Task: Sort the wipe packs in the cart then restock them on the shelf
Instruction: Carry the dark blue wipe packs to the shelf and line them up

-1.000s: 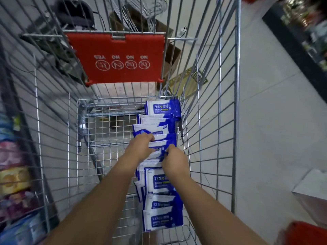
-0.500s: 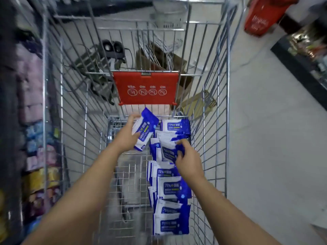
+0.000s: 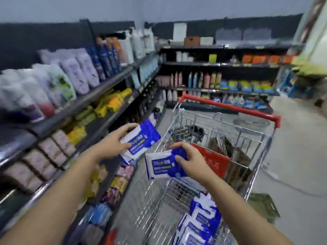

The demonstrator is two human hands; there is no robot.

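Note:
My left hand [image 3: 113,145] grips a blue-and-white wipe pack [image 3: 141,140] above the cart's left rim, tilted towards the shelves. Just below and to the right, my right hand [image 3: 190,160] holds a second wipe pack [image 3: 161,166] by its right end. Several more wipe packs [image 3: 200,221] lie in a row along the bottom of the wire cart [image 3: 230,131]. The dark shelf unit [image 3: 106,110] runs along the left, its tiers packed with goods.
The cart has a red handle [image 3: 230,106] and a red child-seat flap [image 3: 215,160]. More shelves with bottles and packs [image 3: 221,82] line the back wall. A dark crate [image 3: 263,207] sits on the grey floor right of the cart.
Both hands have lifted out of the cart, each with a wipe pack, and moved up and left. My view has swung up from the cart's basket to the shelves.

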